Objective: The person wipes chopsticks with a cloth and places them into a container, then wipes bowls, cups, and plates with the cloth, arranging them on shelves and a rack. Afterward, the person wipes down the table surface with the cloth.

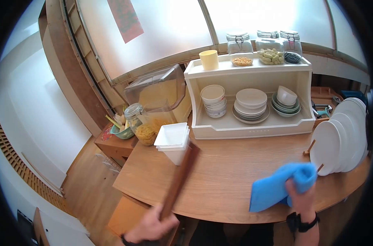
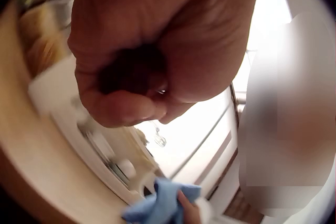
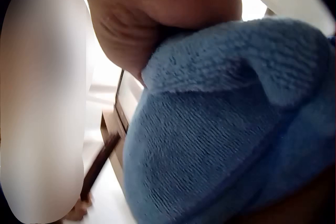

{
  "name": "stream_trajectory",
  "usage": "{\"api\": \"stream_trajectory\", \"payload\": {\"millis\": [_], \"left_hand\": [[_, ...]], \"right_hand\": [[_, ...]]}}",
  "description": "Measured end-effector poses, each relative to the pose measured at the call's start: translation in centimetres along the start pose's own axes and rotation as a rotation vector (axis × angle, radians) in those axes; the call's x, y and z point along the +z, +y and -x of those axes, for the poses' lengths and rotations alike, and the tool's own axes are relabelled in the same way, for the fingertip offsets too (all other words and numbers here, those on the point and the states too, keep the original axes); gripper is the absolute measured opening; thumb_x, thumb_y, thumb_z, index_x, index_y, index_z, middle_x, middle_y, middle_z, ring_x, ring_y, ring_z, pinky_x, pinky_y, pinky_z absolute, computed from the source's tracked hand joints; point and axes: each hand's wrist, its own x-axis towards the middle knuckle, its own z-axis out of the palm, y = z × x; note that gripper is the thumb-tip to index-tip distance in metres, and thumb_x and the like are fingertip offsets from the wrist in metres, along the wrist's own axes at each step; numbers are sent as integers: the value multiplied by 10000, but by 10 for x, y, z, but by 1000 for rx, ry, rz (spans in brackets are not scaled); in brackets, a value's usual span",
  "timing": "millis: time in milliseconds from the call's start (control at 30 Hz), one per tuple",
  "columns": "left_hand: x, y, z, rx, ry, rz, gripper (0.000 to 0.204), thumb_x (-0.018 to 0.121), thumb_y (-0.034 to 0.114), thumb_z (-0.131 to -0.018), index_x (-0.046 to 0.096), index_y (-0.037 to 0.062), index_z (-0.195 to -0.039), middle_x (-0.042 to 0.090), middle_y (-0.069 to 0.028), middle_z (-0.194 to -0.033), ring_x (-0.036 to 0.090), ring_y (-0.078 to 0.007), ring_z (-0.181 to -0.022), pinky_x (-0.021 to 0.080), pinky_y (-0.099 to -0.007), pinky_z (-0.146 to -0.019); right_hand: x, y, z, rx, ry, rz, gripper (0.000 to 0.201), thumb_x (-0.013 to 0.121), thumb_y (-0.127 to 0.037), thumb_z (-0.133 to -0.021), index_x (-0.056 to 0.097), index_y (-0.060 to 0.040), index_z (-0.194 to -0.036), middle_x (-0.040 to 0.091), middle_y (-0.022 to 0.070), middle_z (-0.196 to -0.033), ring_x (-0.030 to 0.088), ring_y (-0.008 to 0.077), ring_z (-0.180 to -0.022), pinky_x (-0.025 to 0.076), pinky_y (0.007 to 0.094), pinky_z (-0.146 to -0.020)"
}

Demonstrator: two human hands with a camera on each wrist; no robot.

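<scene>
My left hand (image 1: pixel 153 226) grips the lower end of a long, dark brown wooden bar (image 1: pixel 179 178), which slants up and away over the table's left part. Motion blurs the bar, and its upper end overlaps the white square containers (image 1: pixel 172 137) in the head view. In the left wrist view the curled fingers (image 2: pixel 123 106) wrap round its dark end. On the right, my right hand (image 1: pixel 303 201) holds a blue terry cloth (image 1: pixel 272 192), partly rolled and folded, over the table near the front edge. The cloth (image 3: pixel 210 150) fills much of the right wrist view and hides the fingertips.
A cream shelf (image 1: pixel 252 133) with bowls and plates stands at the table's back, glass jars (image 1: pixel 270 51) and a yellow cup (image 1: pixel 209 60) on top. White plates (image 1: pixel 326 143) stand in a rack at right. A pasta jar (image 1: pixel 144 129) is behind the containers.
</scene>
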Motion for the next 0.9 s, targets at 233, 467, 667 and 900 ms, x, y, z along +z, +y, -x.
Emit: {"api": "stream_trajectory", "payload": {"millis": [233, 467, 667, 900], "left_hand": [[-134, 19, -76, 174, 427, -1165, 316, 682, 163, -796, 479, 56, -1013, 630, -182, -834, 617, -387, -768, 494, -457, -621], [-162, 54, -116, 239, 231, -1507, 254, 664, 139, -758, 467, 51, -891, 604, -150, -742, 624, -359, -694, 496, -444, -589], [-157, 69, -139, 233, 149, -1637, 122, 600, 107, -772, 512, 51, -835, 611, -127, -731, 638, -319, -686, 501, -418, -579], [-156, 73, -167, 268, 99, -1726, 169, 683, 111, -707, 553, 79, -810, 600, -82, -765, 617, -280, -772, 492, -391, -672]], "right_hand": [[-11, 16, 45, -392, -393, 554, 363, 764, -242, -696, 648, -75, -997, 601, 181, -1061, 556, 402, -985, 432, 486, -846], [-16, 34, 55, -337, -362, 541, 338, 774, -287, -694, 665, -93, -949, 608, 160, -1059, 544, 396, -999, 409, 482, -864], [-17, 30, 53, -352, -351, 538, 327, 770, -288, -695, 665, -94, -936, 607, 163, -1059, 543, 400, -1002, 405, 497, -872], [-16, 24, 51, -385, -360, 564, 325, 764, -289, -697, 670, -93, -940, 605, 173, -1073, 536, 419, -1023, 400, 504, -896]]}}
